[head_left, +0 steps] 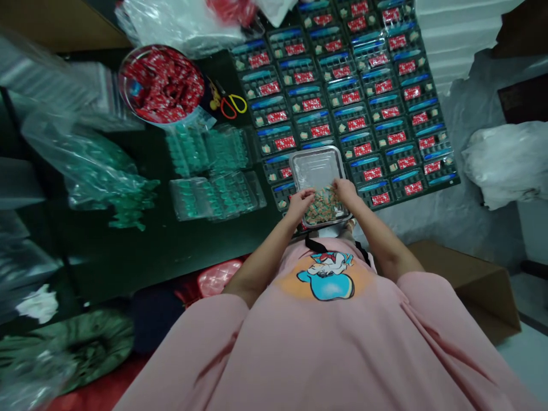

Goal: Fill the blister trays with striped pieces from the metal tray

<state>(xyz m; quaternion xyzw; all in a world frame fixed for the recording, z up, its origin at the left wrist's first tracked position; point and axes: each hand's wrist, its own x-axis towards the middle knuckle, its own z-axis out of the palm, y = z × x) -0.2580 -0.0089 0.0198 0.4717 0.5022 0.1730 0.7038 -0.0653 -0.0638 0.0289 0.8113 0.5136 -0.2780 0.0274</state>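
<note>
A clear plastic tray (319,162) rests at the front of the table, over the rows of filled packs. Small beige and greenish pieces (321,208) lie heaped in its near half. My left hand (301,204) is at the tray's left side, its fingertips pinched together above the heap. On the opposite side my right hand (345,192) has its fingers closed near the tray's right rim, at the heap's far edge. Whatever either hand pinches is too small to make out.
Black compartment trays (351,97) hold blue pens, red packets and small beige pieces. Leftward are scissors (233,107), a tub of red packets (165,85), green plastic pieces in clear trays (214,197) and a bag of green pieces (98,165). An open cardboard box (466,279) stands right.
</note>
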